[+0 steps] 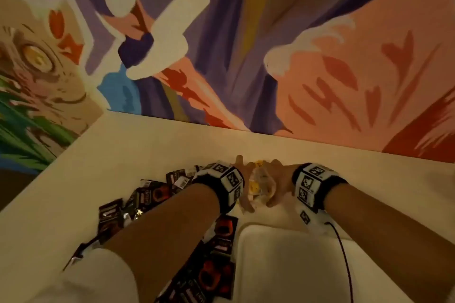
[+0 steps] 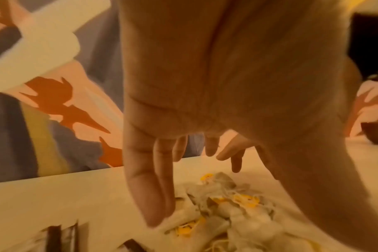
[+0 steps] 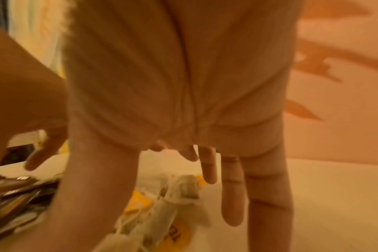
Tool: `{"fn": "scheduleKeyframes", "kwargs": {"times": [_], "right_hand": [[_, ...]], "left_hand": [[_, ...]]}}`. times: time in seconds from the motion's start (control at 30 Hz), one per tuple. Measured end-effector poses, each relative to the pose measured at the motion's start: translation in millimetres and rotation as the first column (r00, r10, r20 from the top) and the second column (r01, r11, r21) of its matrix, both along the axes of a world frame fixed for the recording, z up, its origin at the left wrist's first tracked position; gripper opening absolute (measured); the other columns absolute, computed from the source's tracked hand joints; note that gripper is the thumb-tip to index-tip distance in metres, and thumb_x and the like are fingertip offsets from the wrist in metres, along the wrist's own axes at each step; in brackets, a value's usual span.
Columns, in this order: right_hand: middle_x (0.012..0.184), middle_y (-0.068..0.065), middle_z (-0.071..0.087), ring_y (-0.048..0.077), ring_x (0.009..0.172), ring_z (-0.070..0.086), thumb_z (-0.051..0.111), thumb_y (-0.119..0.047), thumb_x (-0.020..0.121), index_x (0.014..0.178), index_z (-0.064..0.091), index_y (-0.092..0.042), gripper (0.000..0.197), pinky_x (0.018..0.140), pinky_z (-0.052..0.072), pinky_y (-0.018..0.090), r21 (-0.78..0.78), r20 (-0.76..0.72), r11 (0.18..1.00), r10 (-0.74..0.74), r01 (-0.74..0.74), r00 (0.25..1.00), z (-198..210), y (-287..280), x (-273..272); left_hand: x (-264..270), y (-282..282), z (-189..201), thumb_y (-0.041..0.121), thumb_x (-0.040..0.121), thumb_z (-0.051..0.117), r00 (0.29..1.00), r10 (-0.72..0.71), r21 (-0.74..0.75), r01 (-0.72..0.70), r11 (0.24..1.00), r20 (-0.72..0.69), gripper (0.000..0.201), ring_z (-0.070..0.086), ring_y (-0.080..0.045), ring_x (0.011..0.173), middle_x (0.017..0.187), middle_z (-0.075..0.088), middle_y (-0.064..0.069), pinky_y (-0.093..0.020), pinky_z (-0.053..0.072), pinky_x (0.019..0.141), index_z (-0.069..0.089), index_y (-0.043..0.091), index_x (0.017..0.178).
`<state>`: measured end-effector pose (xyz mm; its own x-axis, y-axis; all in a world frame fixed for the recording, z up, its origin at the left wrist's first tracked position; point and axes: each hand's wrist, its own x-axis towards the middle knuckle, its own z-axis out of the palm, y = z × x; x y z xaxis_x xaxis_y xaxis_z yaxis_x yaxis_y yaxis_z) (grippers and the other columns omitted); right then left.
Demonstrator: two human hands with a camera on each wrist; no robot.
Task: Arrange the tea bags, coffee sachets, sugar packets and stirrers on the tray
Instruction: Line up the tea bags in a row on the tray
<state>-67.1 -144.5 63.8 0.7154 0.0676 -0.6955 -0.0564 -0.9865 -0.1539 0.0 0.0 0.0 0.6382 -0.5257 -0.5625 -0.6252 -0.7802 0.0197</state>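
Note:
A small heap of tea bags (image 1: 258, 186) with yellow tags lies on the cream table just beyond the white tray (image 1: 283, 268). My left hand (image 1: 243, 183) stands against the heap's left side and my right hand (image 1: 276, 183) against its right side. The left wrist view shows straight fingers (image 2: 149, 196) touching the tea bags (image 2: 227, 213). In the right wrist view the fingers (image 3: 233, 196) hang straight beside the tea bags (image 3: 162, 209). Black coffee sachets (image 1: 147, 198) lie scattered to the left. I see no sugar packets or stirrers.
More black sachets (image 1: 219, 253) lie along the tray's left edge under my left forearm. A thin black cable (image 1: 343, 253) runs from the right wrist over the tray. A painted wall (image 1: 246, 56) rises right behind the table's far edge.

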Motion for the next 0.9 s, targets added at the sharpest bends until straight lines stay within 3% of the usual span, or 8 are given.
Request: {"fn": "scheduleKeyframes", "kwargs": {"times": [0.1,0.23,0.3,0.4,0.47,0.6,0.77,0.9], "right_hand": [[0.153,0.005,-0.001,0.031,0.139,0.022,0.082,-0.032,0.068,0.149,-0.010,-0.020,0.124,0.105,0.039,0.044,0.031,-0.047,0.997,-0.071,0.072,0.996,-15.4,-5.7,9.6],[0.141,0.018,0.025,0.036,0.120,0.046,0.085,-0.025,0.063,0.141,0.026,-0.011,0.098,0.095,0.046,0.044,-0.044,0.179,0.998,0.050,-0.043,0.983,-31.9,-4.5,17.1],[0.128,0.015,0.039,0.031,0.105,0.056,0.080,-0.011,0.069,0.131,0.035,-0.007,0.077,0.084,0.053,0.040,0.050,0.152,0.999,-0.007,-0.001,0.988,-32.3,-5.3,18.5],[0.088,0.002,0.054,0.014,0.068,0.057,0.069,0.006,0.074,0.098,0.050,-0.011,0.034,0.054,0.051,0.022,0.270,0.053,0.960,-0.095,0.077,0.994,-26.5,-5.2,12.2],[0.074,-0.004,0.052,0.005,0.060,0.050,0.068,0.004,0.075,0.082,0.053,-0.013,0.024,0.048,0.040,0.015,0.286,0.097,0.957,-0.071,0.040,0.993,-22.3,-7.0,4.9],[0.080,-0.001,0.054,0.004,0.061,0.045,0.071,-0.003,0.073,0.092,0.059,-0.007,0.022,0.050,0.036,0.016,0.327,0.287,0.945,-0.128,0.028,0.949,2.8,-16.2,-27.2],[0.074,0.007,0.056,0.009,0.060,0.053,0.058,0.013,0.076,0.080,0.059,0.001,0.013,0.047,0.046,0.012,0.673,0.377,0.726,-0.502,0.143,0.778,29.8,-22.8,-96.1],[0.096,0.021,0.060,0.023,0.078,0.063,0.046,0.020,0.080,0.103,0.058,0.014,0.026,0.063,0.058,0.021,0.882,0.200,0.443,-0.660,0.160,0.724,29.9,-12.8,-163.7]], "left_hand": [[-8.4,-8.9,12.0,0.070,0.043,0.077,0.999,-0.025,0.089,0.028,0.996,-0.035,0.131,0.036,-0.039,0.130,0.158,0.001,-0.001,-0.059,0.042,0.093,0.002,0.040,0.146],[-24.0,-15.2,29.1,0.040,0.077,0.071,1.000,-0.005,0.012,0.005,1.000,-0.018,0.097,0.024,-0.031,0.140,0.157,0.006,-0.001,-0.053,0.037,0.103,0.004,0.037,0.148],[-28.2,-24.4,38.7,0.033,0.085,0.064,0.991,0.076,-0.043,-0.081,0.996,-0.107,0.083,0.029,-0.032,0.136,0.152,0.019,-0.007,-0.048,0.035,0.107,0.012,0.028,0.149],[-35.1,-32.2,46.9,0.017,0.081,0.069,0.981,0.125,-0.206,-0.154,0.966,-0.146,0.058,0.052,-0.028,0.117,0.131,0.053,-0.008,-0.034,0.045,0.093,0.045,0.016,0.135],[-38.4,-30.6,48.8,0.008,0.077,0.073,0.977,0.138,-0.206,-0.171,0.964,-0.162,0.051,0.057,-0.023,0.110,0.122,0.060,-0.007,-0.026,0.043,0.079,0.055,0.010,0.125],[-51.6,-27.0,76.7,0.011,0.075,0.076,0.989,0.116,-0.313,-0.140,0.939,-0.096,0.051,0.054,-0.016,0.088,0.107,0.055,-0.005,-0.024,0.045,0.067,0.054,0.010,0.121],[-88.6,-26.3,97.9,0.009,0.080,0.065,0.994,0.086,-0.566,-0.036,0.823,0.061,0.038,0.053,-0.019,0.091,0.104,0.055,-0.004,-0.031,0.044,0.076,0.049,0.010,0.115],[-153.1,-24.1,91.8,0.013,0.080,0.056,0.993,0.100,-0.706,-0.115,0.699,-0.062,0.023,0.049,-0.023,0.085,0.093,0.052,-0.009,-0.040,0.043,0.073,0.043,0.008,0.098]]}}
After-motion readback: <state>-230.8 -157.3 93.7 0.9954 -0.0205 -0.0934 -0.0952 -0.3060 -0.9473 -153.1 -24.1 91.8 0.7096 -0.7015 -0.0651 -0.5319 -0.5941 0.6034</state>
